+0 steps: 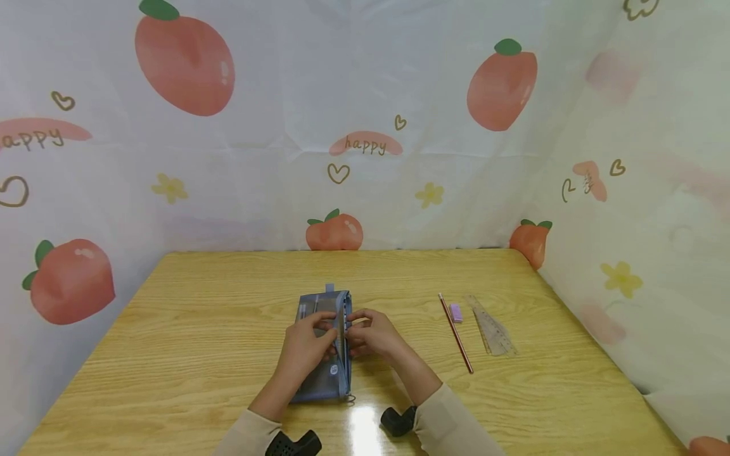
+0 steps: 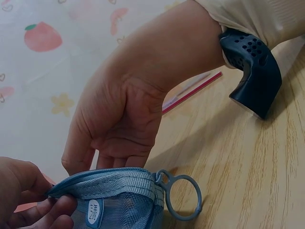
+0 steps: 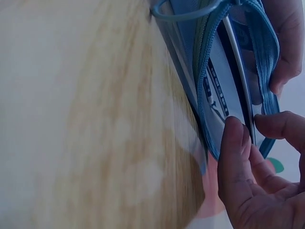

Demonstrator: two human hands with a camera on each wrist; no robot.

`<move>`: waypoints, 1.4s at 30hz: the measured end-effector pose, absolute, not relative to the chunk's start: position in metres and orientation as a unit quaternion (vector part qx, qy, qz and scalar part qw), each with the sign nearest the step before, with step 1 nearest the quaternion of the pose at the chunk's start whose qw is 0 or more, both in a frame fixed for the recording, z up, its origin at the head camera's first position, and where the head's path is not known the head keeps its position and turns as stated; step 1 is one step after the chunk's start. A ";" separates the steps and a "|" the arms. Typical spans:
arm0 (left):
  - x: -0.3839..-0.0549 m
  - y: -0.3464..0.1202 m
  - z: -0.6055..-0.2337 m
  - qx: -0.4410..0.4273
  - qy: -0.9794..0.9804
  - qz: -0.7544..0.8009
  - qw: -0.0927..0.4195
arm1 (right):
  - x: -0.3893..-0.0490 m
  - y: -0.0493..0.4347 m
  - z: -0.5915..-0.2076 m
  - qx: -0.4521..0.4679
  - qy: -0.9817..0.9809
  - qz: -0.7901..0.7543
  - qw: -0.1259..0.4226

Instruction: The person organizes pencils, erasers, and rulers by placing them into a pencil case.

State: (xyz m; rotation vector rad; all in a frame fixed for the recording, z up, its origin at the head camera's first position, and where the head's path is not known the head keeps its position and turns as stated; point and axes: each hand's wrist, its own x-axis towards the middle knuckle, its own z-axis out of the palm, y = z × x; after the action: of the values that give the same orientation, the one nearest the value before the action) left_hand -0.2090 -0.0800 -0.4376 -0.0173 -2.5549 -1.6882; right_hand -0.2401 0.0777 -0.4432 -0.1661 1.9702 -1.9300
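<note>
The left hand [image 1: 308,345] pinches the zip edge [image 2: 109,184] of the pouch [image 1: 317,387] on the table [image 1: 199,354]; should that pinch slip, the pouch's mouth [image 3: 219,76] may fold onto the right hand [image 1: 373,332], whose fingers [image 3: 233,148] lie there, grip not discernible

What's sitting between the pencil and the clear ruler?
A small purple block, perhaps an eraser, lies between the pencil and the clear ruler, as the head view shows.

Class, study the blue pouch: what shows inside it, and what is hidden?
Through its open zip, the blue pouch shows a pale flat item with dark markings. The right hand covers part of it; its full shape and anything deeper cannot be seen.
</note>
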 end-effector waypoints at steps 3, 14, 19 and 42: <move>-0.210 -0.080 -0.438 -0.005 -0.833 -0.551 0.040 | -0.235 0.077 -0.434 -0.059 0.700 -0.687 0.188; -0.209 -0.081 -0.437 -0.005 -0.836 -0.547 0.043 | -0.240 0.077 -0.441 -0.066 0.699 -0.689 0.181; -0.210 -0.081 -0.438 -0.001 -0.834 -0.550 0.040 | -0.240 0.078 -0.442 -0.069 0.703 -0.685 0.179; -0.210 -0.084 -0.433 0.008 -0.828 -0.558 0.054 | -0.253 0.184 -0.411 0.026 0.955 -0.295 -0.021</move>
State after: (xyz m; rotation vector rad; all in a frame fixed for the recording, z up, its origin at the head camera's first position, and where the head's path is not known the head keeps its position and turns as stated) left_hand -0.2102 -0.0836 -0.4330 0.0234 -2.5167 -1.6942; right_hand -0.2525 0.1839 -0.4109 0.0818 3.0404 -0.9395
